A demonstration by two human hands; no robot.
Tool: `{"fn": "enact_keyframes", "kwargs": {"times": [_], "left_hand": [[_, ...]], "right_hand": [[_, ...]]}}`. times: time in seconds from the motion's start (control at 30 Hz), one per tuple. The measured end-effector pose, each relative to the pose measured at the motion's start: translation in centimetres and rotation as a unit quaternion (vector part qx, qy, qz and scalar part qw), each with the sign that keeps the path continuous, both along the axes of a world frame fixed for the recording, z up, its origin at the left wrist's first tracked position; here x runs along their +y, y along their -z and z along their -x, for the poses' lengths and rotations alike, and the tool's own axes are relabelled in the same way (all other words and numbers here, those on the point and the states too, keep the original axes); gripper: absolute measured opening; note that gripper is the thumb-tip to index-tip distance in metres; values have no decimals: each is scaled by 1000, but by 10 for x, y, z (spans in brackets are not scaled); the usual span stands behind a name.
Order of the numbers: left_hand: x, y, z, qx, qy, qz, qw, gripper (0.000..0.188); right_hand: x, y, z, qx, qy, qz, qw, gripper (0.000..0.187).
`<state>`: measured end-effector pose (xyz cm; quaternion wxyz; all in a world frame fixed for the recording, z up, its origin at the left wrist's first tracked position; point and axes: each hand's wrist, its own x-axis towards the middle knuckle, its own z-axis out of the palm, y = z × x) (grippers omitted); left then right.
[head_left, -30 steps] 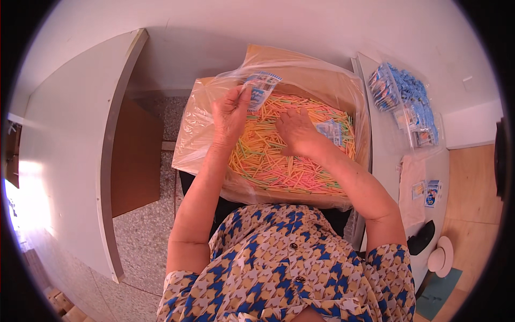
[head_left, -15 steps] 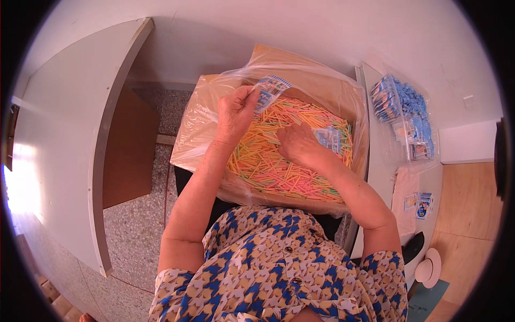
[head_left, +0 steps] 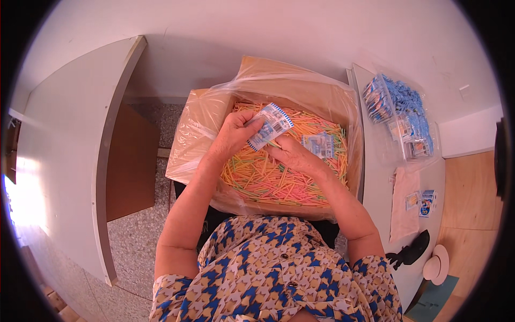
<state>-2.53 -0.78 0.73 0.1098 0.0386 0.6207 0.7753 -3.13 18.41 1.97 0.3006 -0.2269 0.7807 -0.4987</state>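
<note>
The left hand [head_left: 236, 133] was near the centre of the frame, grasping a blue-and-clear packet [head_left: 272, 124] by its left side, between thumb and fingers. The packet was tilted above the heap of coloured sticks [head_left: 279, 185], its striped edge toward the upper right. The right hand [head_left: 294, 154] was just below and to the right, its fingers curled in at the packet's lower edge; a pale stick end showed there, but whether that hand gripped it could not be told. The sticks, pink, orange, yellow and green, filled a cardboard box [head_left: 257, 68] in the middle of the frame, lined with clear plastic [head_left: 327, 91]. A second packet [head_left: 321, 145] lay on the sticks, just right of the right hand. Along the right of the frame ran a pale counter [head_left: 375, 188]; it bore a clear container [head_left: 387, 145] of blue packets [head_left: 405, 99] at the upper right and, lower down, a pink cloth [head_left: 402, 214], with a black object [head_left: 416, 248] near its lower end.
</note>
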Motion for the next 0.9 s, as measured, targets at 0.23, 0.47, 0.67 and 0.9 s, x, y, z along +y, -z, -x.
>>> {"fn": "enact_keyframes", "kwargs": {"times": [0.23,0.47,0.67,0.9], "left_hand": [[1,-4,1,-6,63,36,997,18],[-3,-3,8,-3,-152,-160,975,17],[-3,1,8,-11,-160,-190,968,17],[-6,4,6,-19,-137,-185,973,19]], "right_hand": [[-3,4,6,-75,4,-96,993,26],[19,9,3,-133,124,130,975,26],[32,59,35,-399,234,306,832,16],[-11,43,60,-359,434,280,777,13]]}}
